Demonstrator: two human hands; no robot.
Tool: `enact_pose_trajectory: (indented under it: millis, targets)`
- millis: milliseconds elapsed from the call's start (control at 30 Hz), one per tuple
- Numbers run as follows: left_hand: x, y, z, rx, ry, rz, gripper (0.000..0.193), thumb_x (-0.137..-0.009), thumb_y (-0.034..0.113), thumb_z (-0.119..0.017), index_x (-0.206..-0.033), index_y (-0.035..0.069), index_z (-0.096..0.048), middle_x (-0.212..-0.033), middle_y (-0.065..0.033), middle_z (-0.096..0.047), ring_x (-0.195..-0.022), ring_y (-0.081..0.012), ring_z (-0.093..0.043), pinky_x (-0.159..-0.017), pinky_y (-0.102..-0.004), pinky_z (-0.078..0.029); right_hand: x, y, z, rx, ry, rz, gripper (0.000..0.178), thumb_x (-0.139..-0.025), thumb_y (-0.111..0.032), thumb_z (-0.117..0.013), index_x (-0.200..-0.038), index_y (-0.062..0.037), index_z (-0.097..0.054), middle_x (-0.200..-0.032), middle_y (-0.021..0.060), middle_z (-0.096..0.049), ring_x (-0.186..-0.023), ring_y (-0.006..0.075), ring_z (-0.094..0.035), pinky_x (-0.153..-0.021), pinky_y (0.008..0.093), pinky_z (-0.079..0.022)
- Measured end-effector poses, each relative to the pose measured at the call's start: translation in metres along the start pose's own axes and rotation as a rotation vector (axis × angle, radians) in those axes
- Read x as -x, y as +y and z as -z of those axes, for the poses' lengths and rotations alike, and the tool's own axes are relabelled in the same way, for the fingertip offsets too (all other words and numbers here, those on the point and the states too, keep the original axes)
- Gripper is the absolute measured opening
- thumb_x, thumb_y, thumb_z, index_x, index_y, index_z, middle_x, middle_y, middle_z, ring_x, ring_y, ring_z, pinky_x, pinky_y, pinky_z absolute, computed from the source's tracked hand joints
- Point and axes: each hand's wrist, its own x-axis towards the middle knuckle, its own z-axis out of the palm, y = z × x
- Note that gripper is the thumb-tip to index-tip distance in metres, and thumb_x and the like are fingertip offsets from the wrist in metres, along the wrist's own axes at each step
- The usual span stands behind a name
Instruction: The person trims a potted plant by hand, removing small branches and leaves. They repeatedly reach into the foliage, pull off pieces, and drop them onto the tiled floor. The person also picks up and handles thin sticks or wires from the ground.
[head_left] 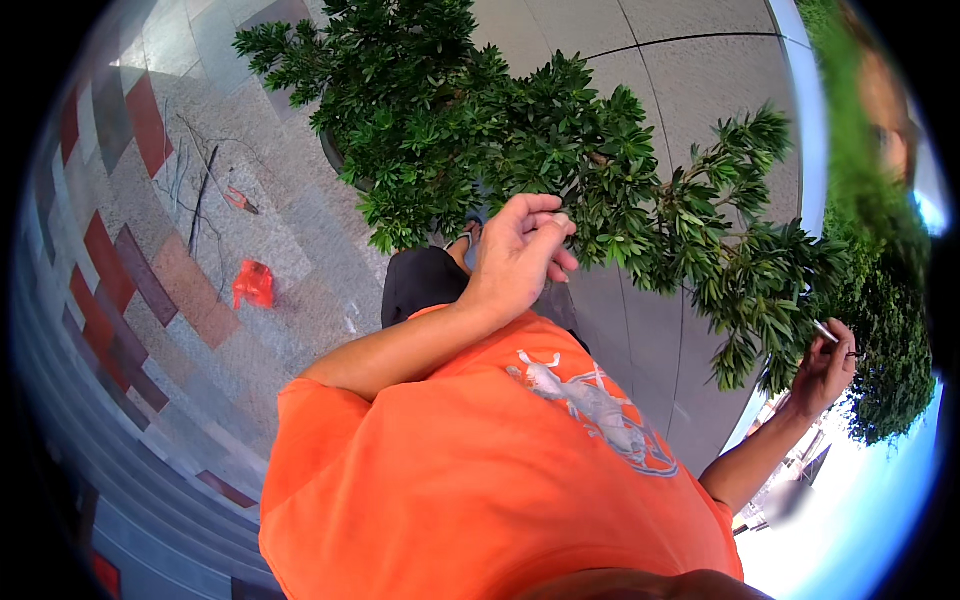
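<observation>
My left hand (522, 250) is in front of my chest, against the near edge of a leafy green bonsai-like tree (600, 150). Its thumb and fingertips are pressed together in a pinch, and what they hold, if anything, is too small to make out. Farther right, my right hand (826, 372) is raised beside the tip of the longest branch. Its fingers are closed around a slim, pale tool (824, 331) with a dark part by the fingers; its kind is not clear. Leaves partly cover the branches between my hands.
On the patterned paving at left lie red-handled pliers (240, 200), dark wires or twigs (203, 195) and a red plastic bag (253, 284). A grey slab surface (720, 90) extends behind the tree. Hanging greenery (890, 350) is at far right.
</observation>
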Motion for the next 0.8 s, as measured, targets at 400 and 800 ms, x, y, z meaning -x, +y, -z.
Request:
enact_pose_trajectory:
  millis: [400,800]
  targets:
    - [-0.035,-0.014,0.069,-0.514,0.331,-0.274,0.023,-0.096,0.007,-0.051,-0.117,-0.004,-0.054,-0.097,-0.0109,-0.066,-0.075,-0.0131,-0.064,-0.061,-0.0238,-0.053,-0.004,0.008,0.023,0.010,-0.126,0.014,0.030,-0.093,-0.014,-0.061,-0.116,0.0059,-0.057,-0.109,0.0125,-0.060,-0.093,0.0194,-0.064,-0.086,0.0337,-0.055]
    - [-0.022,-0.063,0.092,-0.697,0.333,-0.166,0.034,-0.100,0.024,-0.048,-0.119,-0.004,-0.057,-0.100,-0.0110,-0.063,-0.067,-0.0133,-0.058,-0.061,-0.0271,-0.051,0.001,-0.002,0.007,0.026,-0.071,0.002,0.028,-0.091,-0.009,-0.064,-0.114,0.0061,-0.059,-0.099,0.0072,-0.062,-0.079,0.0092,-0.059,-0.071,0.0190,-0.049]
